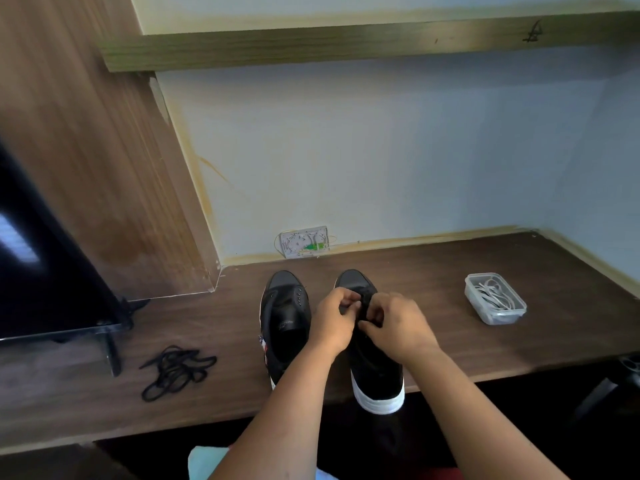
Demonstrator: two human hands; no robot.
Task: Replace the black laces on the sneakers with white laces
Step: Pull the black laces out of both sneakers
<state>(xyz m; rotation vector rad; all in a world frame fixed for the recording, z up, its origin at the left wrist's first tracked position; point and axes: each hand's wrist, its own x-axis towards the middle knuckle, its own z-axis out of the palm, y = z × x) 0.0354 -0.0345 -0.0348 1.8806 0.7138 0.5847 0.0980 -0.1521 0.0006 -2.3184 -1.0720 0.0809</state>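
Two black sneakers stand side by side on the dark wooden desk, toes toward the wall. The left sneaker (284, 317) has bare eyelets and no lace. Over the right sneaker (375, 372), whose white heel juts past the desk edge, my left hand (334, 320) and my right hand (394, 327) both pinch its black lace at the eyelets. A loose black lace (176, 370) lies tangled on the desk to the left. White laces (493, 294) rest inside a clear plastic container (498, 315) to the right.
A black screen on a stand (52, 271) fills the left side. A wall socket plate (304, 242) sits on the wall behind the shoes. A wooden shelf (346, 43) runs overhead. The desk (433, 306) stretches between the sneakers and the container.
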